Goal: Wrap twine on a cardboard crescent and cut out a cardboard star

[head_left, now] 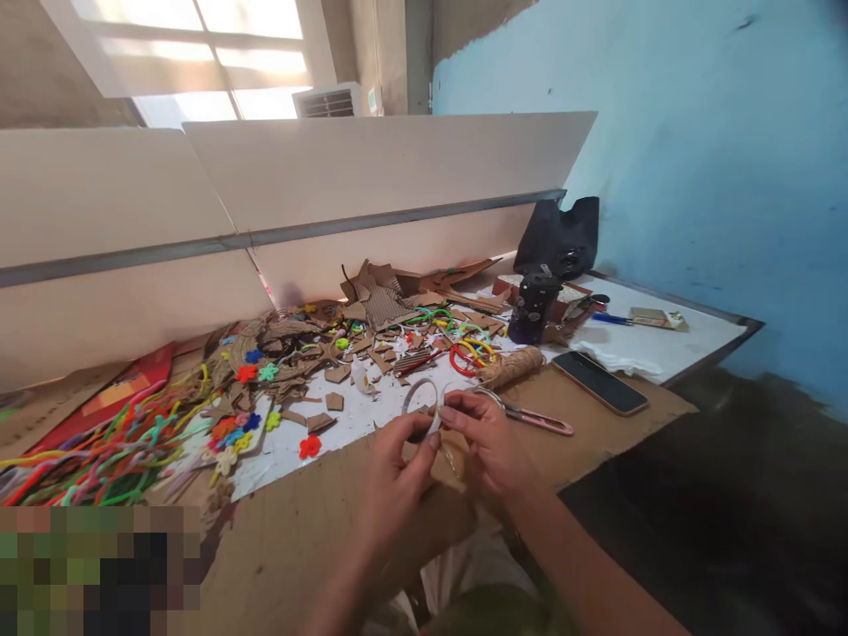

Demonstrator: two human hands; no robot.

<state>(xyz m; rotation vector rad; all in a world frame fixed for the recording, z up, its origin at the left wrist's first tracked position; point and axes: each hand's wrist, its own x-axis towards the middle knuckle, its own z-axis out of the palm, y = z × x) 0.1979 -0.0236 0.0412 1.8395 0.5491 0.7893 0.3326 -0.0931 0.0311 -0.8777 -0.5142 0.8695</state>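
Both of my hands meet above the cardboard sheet (278,548) at the table's front. Between them is a thin pale strip (435,419), bent into round loops to either side. My left hand (404,464) pinches it between thumb and fingers. My right hand (487,442) is closed on the same strip where the loops come together. Just beyond my right hand lie a pink-handled tool (547,422), its far end partly hidden, and a roll of brown twine (517,366). A red flower (309,446) rests left of my left hand.
Colourful fuzzy stems (125,433) pile up at left. Torn cardboard scraps (384,305) and a small clear bottle (361,375) lie behind my hands. At right are a phone (600,382), a dark tumbler (530,309) and a black bag (560,238). White panels (371,159) border the back.
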